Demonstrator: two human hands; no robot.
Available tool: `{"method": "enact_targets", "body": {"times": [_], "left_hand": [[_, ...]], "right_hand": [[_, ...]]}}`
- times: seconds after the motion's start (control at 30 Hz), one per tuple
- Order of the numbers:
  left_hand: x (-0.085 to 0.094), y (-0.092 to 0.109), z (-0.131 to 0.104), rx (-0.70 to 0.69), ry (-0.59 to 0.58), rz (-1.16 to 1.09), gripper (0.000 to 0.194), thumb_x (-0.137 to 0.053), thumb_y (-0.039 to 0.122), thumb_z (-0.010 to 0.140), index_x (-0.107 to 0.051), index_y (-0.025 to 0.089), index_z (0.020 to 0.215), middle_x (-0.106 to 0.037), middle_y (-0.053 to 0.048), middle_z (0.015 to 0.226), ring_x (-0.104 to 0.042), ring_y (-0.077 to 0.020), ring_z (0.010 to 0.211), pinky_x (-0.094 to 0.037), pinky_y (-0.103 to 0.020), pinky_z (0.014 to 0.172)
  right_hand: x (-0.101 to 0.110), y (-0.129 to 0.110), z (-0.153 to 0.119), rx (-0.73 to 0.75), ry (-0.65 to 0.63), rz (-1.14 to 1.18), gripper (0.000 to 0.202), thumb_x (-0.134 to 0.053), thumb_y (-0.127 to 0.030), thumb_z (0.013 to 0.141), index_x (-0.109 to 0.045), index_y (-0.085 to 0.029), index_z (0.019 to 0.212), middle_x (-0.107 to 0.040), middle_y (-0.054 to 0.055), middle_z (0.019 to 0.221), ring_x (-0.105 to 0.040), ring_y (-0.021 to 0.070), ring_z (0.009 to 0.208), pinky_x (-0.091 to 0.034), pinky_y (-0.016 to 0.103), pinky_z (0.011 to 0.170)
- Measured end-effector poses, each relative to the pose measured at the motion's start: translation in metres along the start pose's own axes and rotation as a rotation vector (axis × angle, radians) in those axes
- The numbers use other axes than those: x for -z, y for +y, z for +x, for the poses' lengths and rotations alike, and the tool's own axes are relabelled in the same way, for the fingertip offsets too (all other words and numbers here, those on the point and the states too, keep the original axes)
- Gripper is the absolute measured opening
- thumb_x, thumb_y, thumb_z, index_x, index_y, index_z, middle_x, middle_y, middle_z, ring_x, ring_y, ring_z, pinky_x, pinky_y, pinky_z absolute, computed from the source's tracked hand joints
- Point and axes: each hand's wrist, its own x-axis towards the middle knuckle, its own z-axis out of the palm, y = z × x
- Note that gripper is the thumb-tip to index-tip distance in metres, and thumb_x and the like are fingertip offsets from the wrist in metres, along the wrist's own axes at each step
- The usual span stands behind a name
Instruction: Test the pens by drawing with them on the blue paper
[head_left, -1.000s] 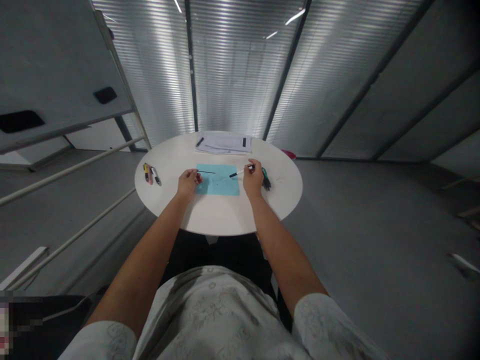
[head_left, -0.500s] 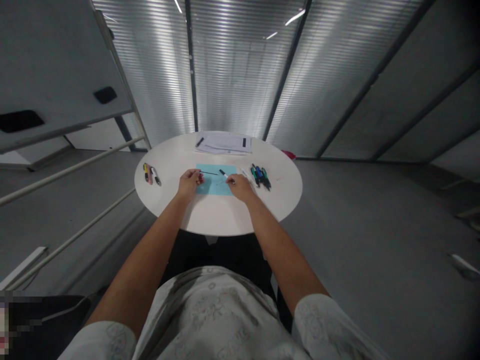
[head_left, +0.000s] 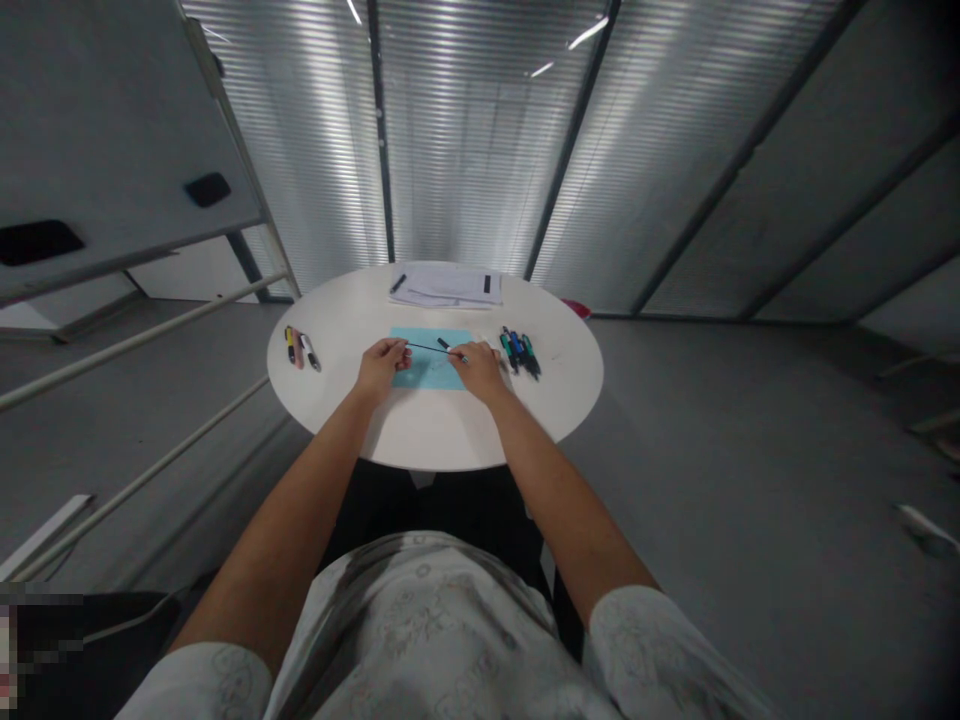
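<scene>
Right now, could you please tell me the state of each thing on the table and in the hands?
Rod: thin, straight
Pen: held, mostly hidden
Left hand: pinching one end of the rod
Right hand: holding the pen, at the rod's other end
Sheet: flat, partly covered
Papers: flat, overlapping
Loose pens: lying close together
Markers: lying side by side

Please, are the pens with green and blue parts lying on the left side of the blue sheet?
No, the green and blue pens lie to the right of the blue sheet, beyond the right hand.
</scene>
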Motion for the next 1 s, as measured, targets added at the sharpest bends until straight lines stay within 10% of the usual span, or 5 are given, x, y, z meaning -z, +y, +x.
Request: {"method": "enact_targets", "body": {"times": [0.53, 1.0], "left_hand": [[-0.007, -0.003, -0.006, -0.144, -0.020, 0.406, 0.018, -0.073, 0.005, 0.060, -0.073, 0.021, 0.067, -0.064, -0.005, 0.067, -0.058, -0.0218, 0.075, -0.046, -0.029, 0.075], [-0.003, -0.007, -0.004, -0.106, 0.035, 0.322, 0.036, -0.069, -0.002, 0.059, -0.074, 0.021, 0.086, -0.069, -0.007, 0.086, -0.061, -0.0189, 0.083, -0.047, -0.030, 0.082]], "right_hand": [[-0.001, -0.002, -0.005, -0.021, 0.007, -0.221, 0.027, -0.048, -0.031, 0.094, -0.074, -0.023, 0.094, -0.065, 0.012, 0.102, -0.050, 0.0283, 0.103, -0.032, 0.045, 0.089], [0.000, 0.014, 0.007, -0.276, 0.168, 0.144, 0.029, -0.050, -0.016, 0.079, -0.069, -0.022, 0.100, -0.067, 0.006, 0.097, -0.058, 0.0227, 0.096, -0.043, 0.035, 0.086]]}}
